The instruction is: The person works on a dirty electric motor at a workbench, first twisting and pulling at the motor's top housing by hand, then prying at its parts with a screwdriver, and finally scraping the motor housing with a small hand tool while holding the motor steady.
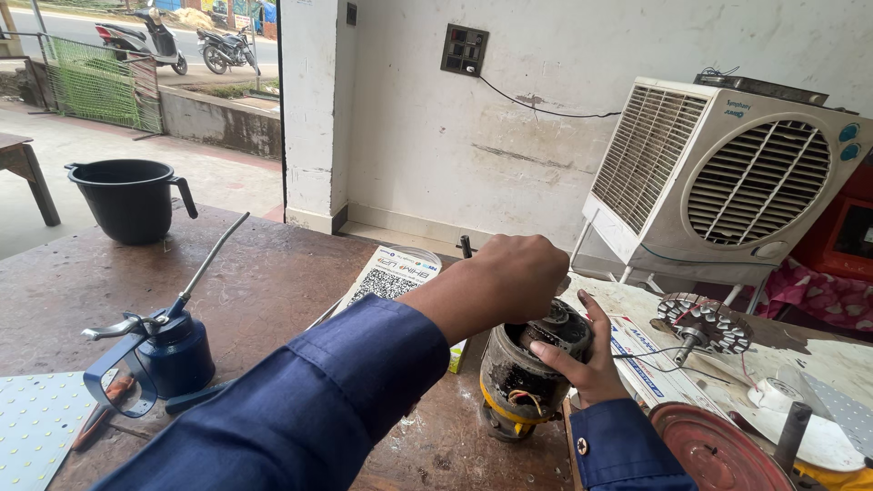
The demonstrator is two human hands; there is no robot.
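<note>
**Motor held steady, fist working on top**

Motor [526, 373] stands upright on the brown workbench [273, 273], under and between both my hands. Going left to right from my left hand: well off to its left sit the black plastic jug [132, 198] and, nearer, the blue oil can [168, 350] with its long thin spout tilted up. Just behind my left forearm lies a printed card [391, 277].

My left hand [514, 277] is clenched into a fist right over the top of the motor; I cannot tell what it grips, since the fist hides it, though a dark rod [466, 245] sticks up just beyond the knuckles. My right hand [582, 359] cups the motor's right side, fingers curled over its upper rim, grasping the body.

To do this well, I judge the right hand should keep the casing from turning or tipping while the left works straight down the axis, not at a slant. The loose wires [526, 398] on the front should stay out from under my fingers.

Further right of my right hand lie a finned rotor [703, 323] on its shaft and a red round cover [714, 450]; the air cooler [727, 177] stands behind.
</note>
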